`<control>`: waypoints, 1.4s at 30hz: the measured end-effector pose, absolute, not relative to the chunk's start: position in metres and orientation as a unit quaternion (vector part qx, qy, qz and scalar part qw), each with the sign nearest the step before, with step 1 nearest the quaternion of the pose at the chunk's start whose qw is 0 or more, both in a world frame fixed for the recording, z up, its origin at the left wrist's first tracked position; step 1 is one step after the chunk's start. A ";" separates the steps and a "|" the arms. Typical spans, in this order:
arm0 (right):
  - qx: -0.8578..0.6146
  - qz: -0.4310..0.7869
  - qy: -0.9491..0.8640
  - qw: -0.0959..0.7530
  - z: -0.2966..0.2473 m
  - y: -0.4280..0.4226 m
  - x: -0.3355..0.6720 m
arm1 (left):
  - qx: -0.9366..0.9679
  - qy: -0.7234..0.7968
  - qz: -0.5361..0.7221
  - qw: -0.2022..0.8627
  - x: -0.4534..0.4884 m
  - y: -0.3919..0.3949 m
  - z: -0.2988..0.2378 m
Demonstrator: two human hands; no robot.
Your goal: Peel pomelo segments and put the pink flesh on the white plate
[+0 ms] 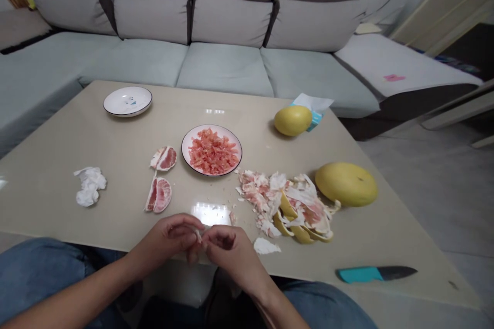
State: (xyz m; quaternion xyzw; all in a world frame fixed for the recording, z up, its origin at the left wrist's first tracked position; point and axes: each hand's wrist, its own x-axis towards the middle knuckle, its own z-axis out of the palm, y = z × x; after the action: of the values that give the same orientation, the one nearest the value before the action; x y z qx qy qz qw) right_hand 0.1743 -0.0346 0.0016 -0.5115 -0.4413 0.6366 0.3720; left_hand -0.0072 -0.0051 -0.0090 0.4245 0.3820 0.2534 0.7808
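Forearms [92,285] are hanging over jeans [38,267], left hand [175,235] and right hand [229,249] pinching a scrap [198,236].
Slackening (poor jeans!) could be dropping it.

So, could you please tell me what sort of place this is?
It looks like a home living room: a long cushioned sofa stands behind a low table, which holds plates and whole yellow fruit.

Beige table [127,154]: 2 plates [116,103], 2 yellow pomelos [346,184], pink wedges [159,195], peel heap [287,208], crumpled tissue [91,185], knife [376,273].
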 end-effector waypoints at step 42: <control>-0.523 0.257 -0.731 0.356 -0.008 -0.043 0.168 | 0.450 0.442 0.250 0.735 0.002 -0.012 0.006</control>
State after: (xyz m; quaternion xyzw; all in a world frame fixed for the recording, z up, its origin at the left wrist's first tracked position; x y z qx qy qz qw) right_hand 0.1684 -0.0427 -0.0079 -0.5230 -0.7307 0.2568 0.3558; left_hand 0.0025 -0.0118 0.0060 0.4496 0.4420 0.2496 0.7350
